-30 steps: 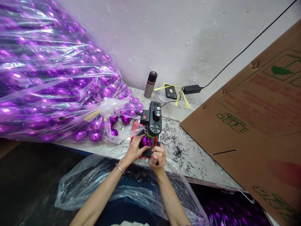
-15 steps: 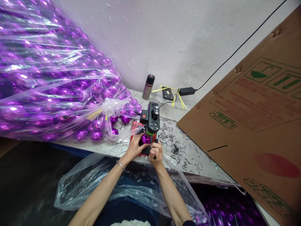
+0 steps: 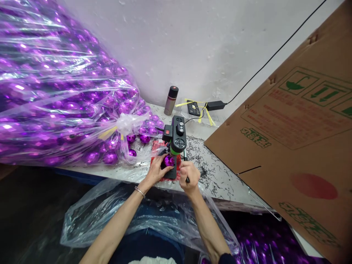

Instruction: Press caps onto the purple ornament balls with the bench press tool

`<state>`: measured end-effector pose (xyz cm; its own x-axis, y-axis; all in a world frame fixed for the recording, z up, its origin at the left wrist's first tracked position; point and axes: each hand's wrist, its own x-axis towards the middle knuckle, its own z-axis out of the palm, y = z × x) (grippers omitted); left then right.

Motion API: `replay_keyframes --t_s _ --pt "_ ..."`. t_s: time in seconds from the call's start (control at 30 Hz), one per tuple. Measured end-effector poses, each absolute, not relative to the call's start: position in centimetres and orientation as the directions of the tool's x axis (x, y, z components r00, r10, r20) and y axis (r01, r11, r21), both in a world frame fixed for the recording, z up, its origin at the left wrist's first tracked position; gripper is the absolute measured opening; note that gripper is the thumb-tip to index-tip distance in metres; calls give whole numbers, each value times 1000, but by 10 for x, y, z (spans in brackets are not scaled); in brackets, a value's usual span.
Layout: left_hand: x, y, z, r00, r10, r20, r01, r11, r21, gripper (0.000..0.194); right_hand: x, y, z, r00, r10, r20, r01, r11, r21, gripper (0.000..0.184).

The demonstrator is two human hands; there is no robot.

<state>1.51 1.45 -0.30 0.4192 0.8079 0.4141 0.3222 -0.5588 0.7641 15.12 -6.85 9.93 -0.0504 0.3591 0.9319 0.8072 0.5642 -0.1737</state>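
A shiny purple faceted ball (image 3: 169, 160) sits beneath the head of a small black bench press (image 3: 178, 134) with a green band. My left hand (image 3: 157, 169) grips the ball at its side, thumb in front and fingers behind. My right hand (image 3: 189, 176) is wrapped round the press's lever handle (image 3: 185, 156), whose black end pokes out below the fist. Under the press lies a red sheet (image 3: 156, 146), partly covered by clear film. The underside of the ball is hidden.
A large clear bag of purple balls (image 3: 68, 99) fills the left. Behind the press stand a spray can (image 3: 171, 101) and a black adapter (image 3: 216, 105). Black slivers (image 3: 209, 165) litter the tabletop. A big cardboard box (image 3: 280, 146) leans in on the right. An open plastic bag (image 3: 90, 220) hangs at the front edge.
My right hand, closed on the lever handle, has swung a little to the right, away from my left hand. My left hand stays at the ball. The whole view has shifted slightly.
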Motion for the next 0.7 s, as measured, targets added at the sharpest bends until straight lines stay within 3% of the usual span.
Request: replay_keyframes --t_s 0.2,0.43,0.57,0.7 --pt "16 10 -3 382 822 423 306 -545 781 56 143 -70 144 206 484 850 722 511 -466 30" --pt "-17 -28 0 233 893 384 297 -441 847 58 140 -73 141 231 508 830 719 486 -497 30" --pt "-50 -69 -3 509 789 345 317 -545 776 63 140 -76 135 201 495 845 741 488 -462 29" --pt "-65 -102 -27 677 666 312 412 -696 588 56 140 -79 132 168 501 849 742 503 -443 28"
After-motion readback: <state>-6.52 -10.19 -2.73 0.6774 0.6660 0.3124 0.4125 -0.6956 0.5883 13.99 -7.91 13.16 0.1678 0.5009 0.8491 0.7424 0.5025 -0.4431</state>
